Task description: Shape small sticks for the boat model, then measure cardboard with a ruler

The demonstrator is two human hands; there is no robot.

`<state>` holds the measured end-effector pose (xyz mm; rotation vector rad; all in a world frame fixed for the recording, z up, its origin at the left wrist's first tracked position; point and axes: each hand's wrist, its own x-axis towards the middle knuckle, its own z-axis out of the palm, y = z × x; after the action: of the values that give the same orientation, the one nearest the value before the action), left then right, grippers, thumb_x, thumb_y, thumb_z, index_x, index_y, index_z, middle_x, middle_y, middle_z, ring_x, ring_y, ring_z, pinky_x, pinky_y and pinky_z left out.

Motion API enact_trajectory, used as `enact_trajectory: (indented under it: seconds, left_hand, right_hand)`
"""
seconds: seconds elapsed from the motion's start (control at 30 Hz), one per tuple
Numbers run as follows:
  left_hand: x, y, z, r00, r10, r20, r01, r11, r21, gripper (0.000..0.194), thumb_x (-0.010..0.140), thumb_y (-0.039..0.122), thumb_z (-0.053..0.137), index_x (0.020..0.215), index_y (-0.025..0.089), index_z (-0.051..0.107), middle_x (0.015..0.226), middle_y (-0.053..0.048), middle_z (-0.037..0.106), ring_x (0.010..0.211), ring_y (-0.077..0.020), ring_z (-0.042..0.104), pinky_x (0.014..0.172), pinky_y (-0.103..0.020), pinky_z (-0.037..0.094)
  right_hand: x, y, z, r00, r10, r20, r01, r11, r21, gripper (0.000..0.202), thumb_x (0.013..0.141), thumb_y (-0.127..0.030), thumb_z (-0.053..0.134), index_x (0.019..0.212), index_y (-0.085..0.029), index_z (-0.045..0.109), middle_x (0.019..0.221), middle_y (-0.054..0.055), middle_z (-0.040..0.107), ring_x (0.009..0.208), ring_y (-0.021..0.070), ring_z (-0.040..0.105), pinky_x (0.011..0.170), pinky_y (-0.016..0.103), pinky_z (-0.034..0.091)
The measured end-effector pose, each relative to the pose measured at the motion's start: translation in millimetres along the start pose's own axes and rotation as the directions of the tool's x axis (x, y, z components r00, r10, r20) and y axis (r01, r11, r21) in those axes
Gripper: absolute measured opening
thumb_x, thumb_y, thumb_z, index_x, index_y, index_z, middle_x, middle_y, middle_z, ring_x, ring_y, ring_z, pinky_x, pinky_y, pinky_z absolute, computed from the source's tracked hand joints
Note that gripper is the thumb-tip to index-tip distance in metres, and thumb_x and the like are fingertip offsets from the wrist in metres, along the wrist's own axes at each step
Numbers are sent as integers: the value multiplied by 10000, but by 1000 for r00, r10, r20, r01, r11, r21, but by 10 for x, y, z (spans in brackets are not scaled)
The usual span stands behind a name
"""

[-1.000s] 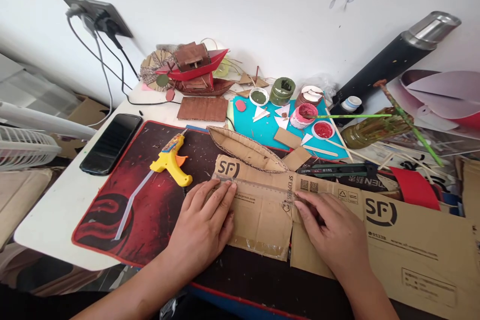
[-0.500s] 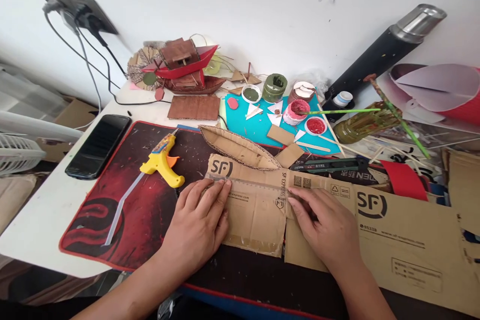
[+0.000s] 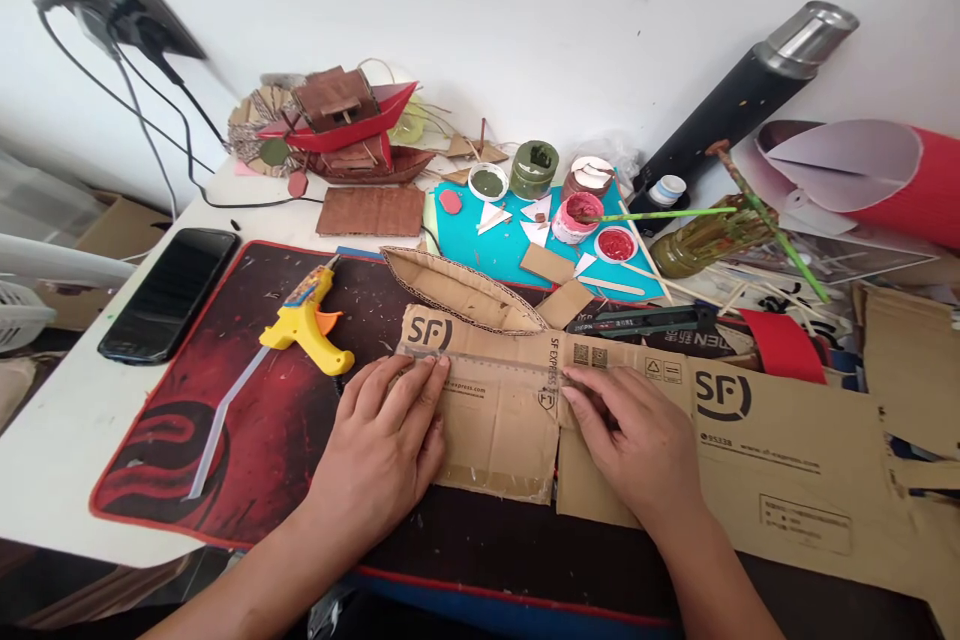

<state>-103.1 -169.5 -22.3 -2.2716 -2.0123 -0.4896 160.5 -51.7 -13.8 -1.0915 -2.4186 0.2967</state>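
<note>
A clear ruler (image 3: 495,369) lies across a flattened cardboard box (image 3: 499,435) with SF print. My left hand (image 3: 386,420) presses the ruler's left end down with its fingertips, fingers bent and close together. At the other end, my right hand (image 3: 634,430) grips the ruler between thumb and forefinger, its palm resting over the cardboard. Just beyond the ruler sits a boat-shaped cardboard hull (image 3: 465,290), touching or close to the box's far edge. A yellow hot glue gun (image 3: 307,325) with a long glue stick lies left of my left hand.
A phone (image 3: 169,295) lies at the left. Paint pots (image 3: 534,170) stand on a blue sheet (image 3: 480,255) behind the hull, near painted model boats (image 3: 345,125). A utility knife (image 3: 637,320), a black flask (image 3: 720,110) and a brush jar (image 3: 690,240) are at the right.
The whole view has shifted slightly, so things appear a little further left. Both hands stay in place on the ruler and cardboard.
</note>
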Motion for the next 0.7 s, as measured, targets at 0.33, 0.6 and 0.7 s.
enact_trajectory:
  seconds: [0.33, 0.6, 0.7]
  left_hand:
    - [6, 8, 2, 1000, -2, -7, 2, 1000, -4, 587, 1008, 183, 572, 1587, 129, 495, 1298, -142, 731, 1269, -356, 604, 1124, -534, 473]
    - [11, 5, -8, 1000, 14, -10, -14, 1000, 10, 513, 1023, 175, 560, 1529, 103, 524, 1298, -140, 724, 1263, -359, 590, 1125, -514, 456]
    - [9, 4, -4, 1000, 17, -6, -17, 1000, 14, 509, 1025, 173, 555, 1528, 103, 521, 1301, -140, 723, 1267, -357, 586, 1130, -515, 451]
  right_hand:
    - [-6, 7, 7, 1000, 10, 3, -10, 1000, -1, 207, 1110, -310, 583, 1123, -210, 764, 963, 47, 825, 874, 218, 763, 765, 334, 568]
    - [-6, -2, 8, 1000, 9, 3, -9, 1000, -3, 210, 1106, -307, 590, 1109, -194, 766, 951, 55, 820, 867, 225, 764, 754, 338, 560]
    - [-6, -1, 7, 1000, 4, 2, -4, 1000, -4, 198, 1108, -299, 591, 1124, -196, 759, 966, 53, 822, 880, 229, 763, 770, 340, 563]
